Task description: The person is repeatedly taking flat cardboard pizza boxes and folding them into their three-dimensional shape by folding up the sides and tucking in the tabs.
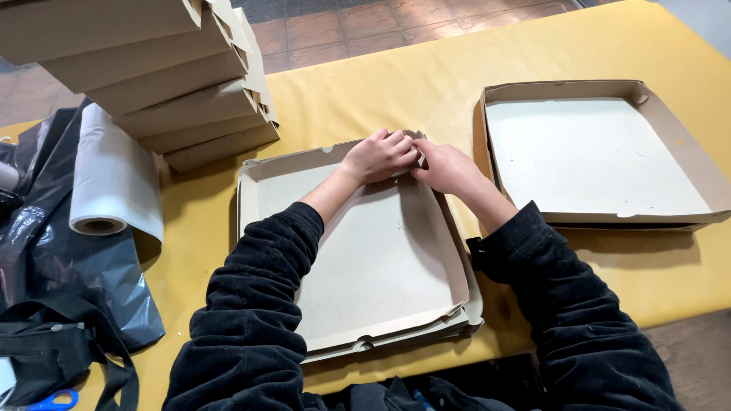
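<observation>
The far corner of the cardboard box [365, 259] is hidden under both hands; the left hand [378, 156] and right hand [445, 167] meet there, fingers curled and pinching the corner flap; finished box [601, 156] just right of them; stacked boxes [167, 76] lie left.

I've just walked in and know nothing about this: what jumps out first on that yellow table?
Two hands, the left hand and right hand, meet at the far corner of a shallow cardboard box tray in the middle of the yellow table. A tall stack of folded cardboard boxes leans at the far left, and a second open tray sits to the right.
</observation>
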